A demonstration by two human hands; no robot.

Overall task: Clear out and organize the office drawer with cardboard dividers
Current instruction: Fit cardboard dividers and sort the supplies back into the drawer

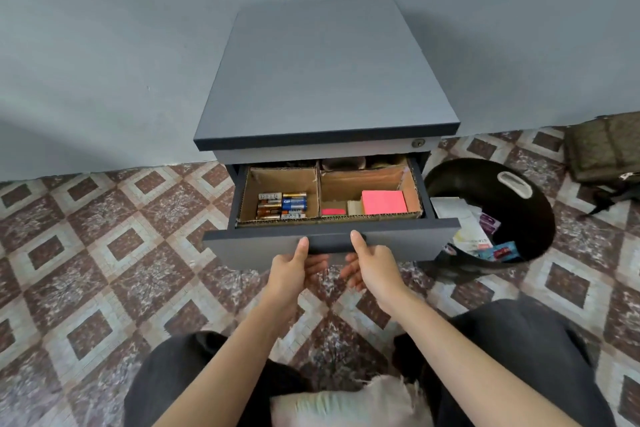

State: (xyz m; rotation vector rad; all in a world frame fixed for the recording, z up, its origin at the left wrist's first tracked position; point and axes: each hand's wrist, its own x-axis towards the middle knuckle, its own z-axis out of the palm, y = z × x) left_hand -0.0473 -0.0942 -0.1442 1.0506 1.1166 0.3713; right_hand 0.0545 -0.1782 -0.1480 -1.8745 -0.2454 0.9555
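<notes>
1. Step in hand, as judged: handling of the drawer (242,250) by its front, with the sorting seemingly done. Probably the closing push, though the direction is not readable from a single view.
2. Left hand (294,270): thumb laid up on the handle (332,240), fingers (318,266) curled beneath the front's lower edge, seemingly pinching the front between them.
3. Right hand (372,269): mirrors the left, just beside it; thumb up on the handle, fingers curled beneath. Palms turned toward each other, near but apart.
4. Drawer: partly out of the cabinet (325,80), front touching both thumbs, tray directly beyond them.
5. Dividers (318,189): upright inside the tray, just beyond the thumbs, marking off compartments. Rear compartments shadowed under the cabinet, contents unclear.
6. Batteries (282,205): in the compartment beyond the left hand. Notes (383,202), pink: in the compartment beyond the right hand.
7. Bin (485,184): on the floor to the right of the right hand, holding papers (460,218) and wrappers. Suggests a finished clear-out.
8. Next move, as judged: calls for an even, straight push from both hands, to keep the drawer square on its rails and the batteries from rolling. Calls also for slipping the fingers out from below before the front meets the cabinet.
</notes>
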